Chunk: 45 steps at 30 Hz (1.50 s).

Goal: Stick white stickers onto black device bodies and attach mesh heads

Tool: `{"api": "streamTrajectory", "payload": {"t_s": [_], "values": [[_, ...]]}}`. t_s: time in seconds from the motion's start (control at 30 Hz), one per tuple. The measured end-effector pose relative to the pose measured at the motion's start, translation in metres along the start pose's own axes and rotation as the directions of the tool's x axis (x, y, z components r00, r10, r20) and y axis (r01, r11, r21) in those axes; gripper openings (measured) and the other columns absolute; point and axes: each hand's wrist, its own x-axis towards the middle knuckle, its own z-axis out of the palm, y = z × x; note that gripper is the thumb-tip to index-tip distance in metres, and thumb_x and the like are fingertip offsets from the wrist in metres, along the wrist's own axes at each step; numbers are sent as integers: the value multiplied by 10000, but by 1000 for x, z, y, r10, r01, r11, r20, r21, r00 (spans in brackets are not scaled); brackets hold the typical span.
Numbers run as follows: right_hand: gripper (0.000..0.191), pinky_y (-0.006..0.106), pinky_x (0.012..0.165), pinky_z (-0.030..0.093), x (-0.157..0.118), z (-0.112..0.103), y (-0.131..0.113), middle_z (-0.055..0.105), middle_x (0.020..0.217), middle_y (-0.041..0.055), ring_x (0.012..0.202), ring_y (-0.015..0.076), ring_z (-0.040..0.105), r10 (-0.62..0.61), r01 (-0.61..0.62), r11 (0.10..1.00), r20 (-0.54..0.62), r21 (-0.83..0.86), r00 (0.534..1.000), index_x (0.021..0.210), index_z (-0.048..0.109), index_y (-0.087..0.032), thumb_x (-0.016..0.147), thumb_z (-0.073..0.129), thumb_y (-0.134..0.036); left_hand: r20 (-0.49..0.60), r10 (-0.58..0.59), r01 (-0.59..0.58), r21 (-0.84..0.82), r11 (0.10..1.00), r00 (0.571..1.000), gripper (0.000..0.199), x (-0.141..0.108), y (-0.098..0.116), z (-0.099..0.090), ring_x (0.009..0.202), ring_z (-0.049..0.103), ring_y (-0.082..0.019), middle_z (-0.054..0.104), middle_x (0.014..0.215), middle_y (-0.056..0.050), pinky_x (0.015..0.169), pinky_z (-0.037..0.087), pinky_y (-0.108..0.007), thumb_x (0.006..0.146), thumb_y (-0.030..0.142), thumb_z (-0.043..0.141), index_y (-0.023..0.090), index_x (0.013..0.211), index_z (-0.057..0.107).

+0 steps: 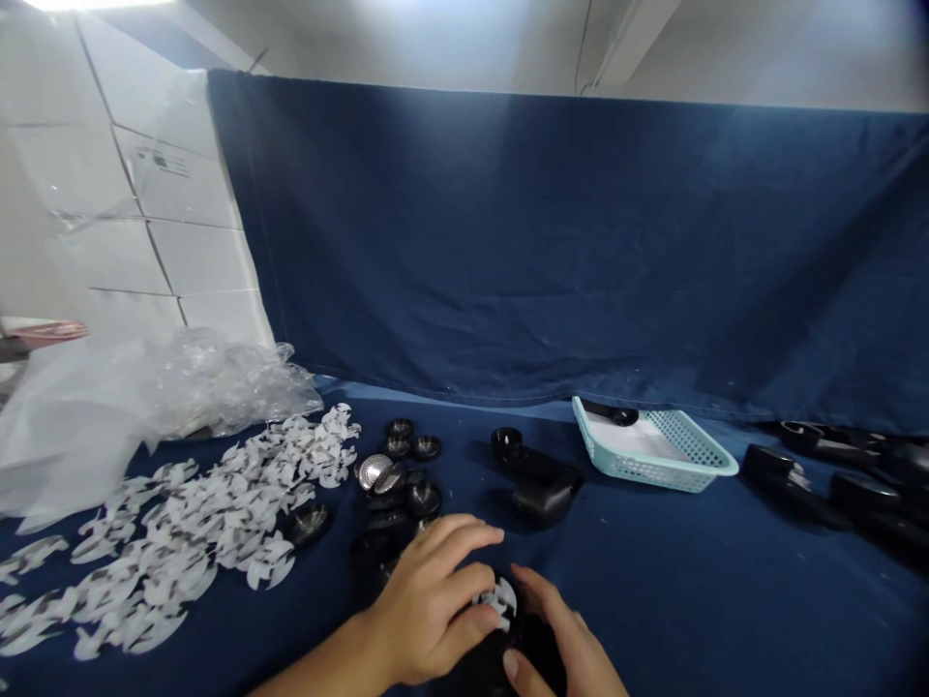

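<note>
Left hand [428, 602] pressed closed over white patterned film piece [498, 600] on black round part [526, 651], 6 o'clock; right hand [558, 639] curled around part's far side. Loose film pieces [195, 532] 9–10 o'clock; black cups [425, 499] 11 o'clock; teal plastic basket [653, 455] 1 o'clock, on navy-cloth counter [689, 581].

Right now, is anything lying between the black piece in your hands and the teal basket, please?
Nothing visible stands between the black piece and teal basket: only blue cloth, with a black case just left.

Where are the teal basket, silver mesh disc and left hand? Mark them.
Teal basket [657, 472]: head view, front mesh wall.
Silver mesh disc [374, 471]: head view, mesh face.
Left hand [428, 605]: head view, back of the hand.
</note>
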Motion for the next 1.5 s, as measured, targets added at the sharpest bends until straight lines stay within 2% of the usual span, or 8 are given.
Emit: {"api": "streamTrajectory", "payload": {"t_s": [0.23,0.4,0.57,0.77,1.0,1.2,1.4,1.5], "values": [[651,359,977,540,0,2,2,658,1304,59,1125,264,657,1,-1,1000,-6,-23,1000,1378,521,-252,741,648,-294,73,-154,162,-138,977,985,404,6,11,-4,1218,469,-289,561,1342,-92,1000,436,-439,1039,457,341,214,1038,664],[631,352,960,554,0,-1,6,659,1308,70,1114,266,667,-25,24,1000,-31,-14,999,1371,536,-235,756,659,-298,172,-145,184,-240,953,974,394,10,17,-5,1241,461,-282,556,1364,-80,1046,412,-434,1023,503,384,235,1119,657],[632,336,967,548,4,-11,3,665,1298,68,1126,252,663,-58,59,998,105,-8,993,1400,505,-235,795,667,-317,46,-107,116,-339,934,993,401,10,19,-2,1178,501,-260,607,1256,-88,1009,430,-406,1037,468,357,210,1001,662],[669,342,904,560,0,-4,-3,714,1184,40,1025,248,683,-3,4,1000,-21,30,1000,1365,526,-278,715,679,-236,-73,-134,101,-340,935,988,354,8,18,-3,1104,527,-249,633,1164,-86,940,450,-385,1031,339,394,187,837,648],[634,352,895,548,0,0,0,718,1154,45,1004,251,687,-26,28,998,-52,56,998,1360,530,-292,741,667,-272,-114,-214,171,-305,937,970,341,5,11,0,1104,520,-248,648,1174,-81,932,448,-390,1017,239,403,180,800,659],[622,353,931,542,0,1,3,697,1231,37,1058,258,678,-21,24,997,-40,74,999,1364,529,-298,754,652,-292,-28,-330,302,-331,894,944,319,6,14,4,1154,497,-246,644,1230,-55,986,417,-388,1008,259,437,199,851,709],[646,350,938,556,0,1,3,664,1301,38,1104,261,668,14,-13,1000,-39,28,999,1359,539,-285,726,664,-259,152,-467,474,-510,718,871,401,13,20,6,1165,532,-236,659,1220,-38,1030,385,-375,1031,424,422,246,925,766],[660,349,937,560,1,-3,2,680,1277,52,1091,267,677,-2,2,1000,-20,-2,1000,1349,556,-268,704,690,-236,199,-451,477,-569,670,870,471,16,21,4,1170,538,-245,651,1228,-52,1031,377,-375,1024,505,404,229,890,761]]}}
